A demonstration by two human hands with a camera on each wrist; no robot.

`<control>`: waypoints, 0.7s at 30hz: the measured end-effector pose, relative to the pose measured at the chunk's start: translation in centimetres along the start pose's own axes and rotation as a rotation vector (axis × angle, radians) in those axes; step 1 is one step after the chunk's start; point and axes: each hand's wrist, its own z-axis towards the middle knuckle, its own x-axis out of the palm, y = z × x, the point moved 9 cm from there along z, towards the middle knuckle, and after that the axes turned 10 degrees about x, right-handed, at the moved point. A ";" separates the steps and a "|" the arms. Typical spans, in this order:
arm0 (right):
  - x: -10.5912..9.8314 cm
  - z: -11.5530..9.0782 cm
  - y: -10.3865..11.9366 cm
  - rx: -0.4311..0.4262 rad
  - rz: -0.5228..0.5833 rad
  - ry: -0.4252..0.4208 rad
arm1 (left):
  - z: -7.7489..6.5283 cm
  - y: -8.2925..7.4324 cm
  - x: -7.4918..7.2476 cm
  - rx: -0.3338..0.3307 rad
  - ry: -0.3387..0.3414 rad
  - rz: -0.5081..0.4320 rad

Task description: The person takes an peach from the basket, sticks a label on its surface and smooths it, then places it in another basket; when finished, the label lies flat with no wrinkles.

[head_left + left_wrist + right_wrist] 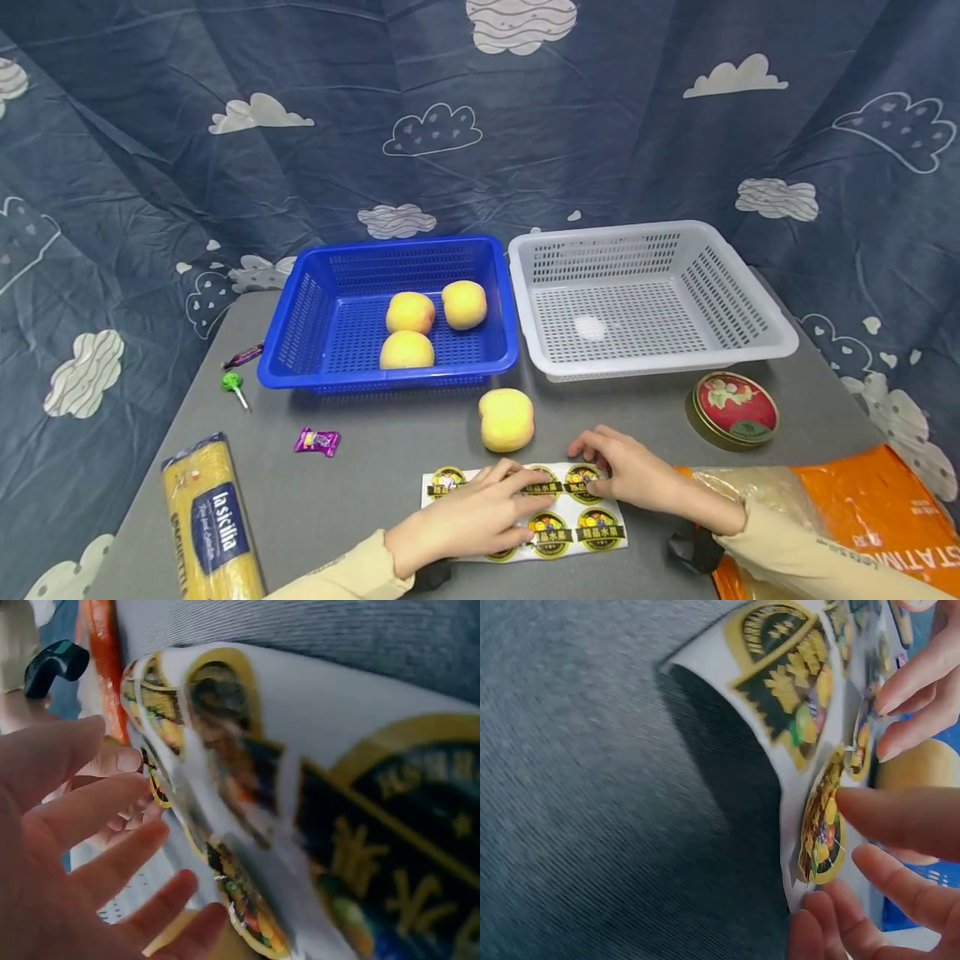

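Note:
A white sheet of round black-and-gold fruit stickers [576, 540] lies on the grey table in front of me, its near edge lifted and curved in the right wrist view. My left hand [480, 512] rests over its left and middle part, fingers spread and fairly straight. At the upper right corner, my right hand [637, 473] pinches the sheet, the thumb [877, 814] on a sticker [826, 825] and the other fingers curled at the sheet's edge. Just beyond the sheet sits a yellow peach [507, 421].
Behind stand a blue basket [390, 379] with three peaches and a white basket [660, 362] with a small white item. A round red tin [733, 408] and an orange bag [870, 508] lie right. Spaghetti [213, 521], a purple candy [317, 442] and a green lollipop [232, 382] lie left.

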 end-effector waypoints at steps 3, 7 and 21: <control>0.2 0.0 0.0 0.001 -0.048 -0.032 | 0.0 0.0 1.1 -0.022 0.061 0.029; 0.5 -0.1 0.1 -0.026 -0.075 -0.064 | -0.1 0.0 1.7 -0.037 0.079 0.070; -2.0 1.5 2.5 -0.067 0.082 -0.080 | -0.7 0.0 1.3 -0.057 -0.003 0.043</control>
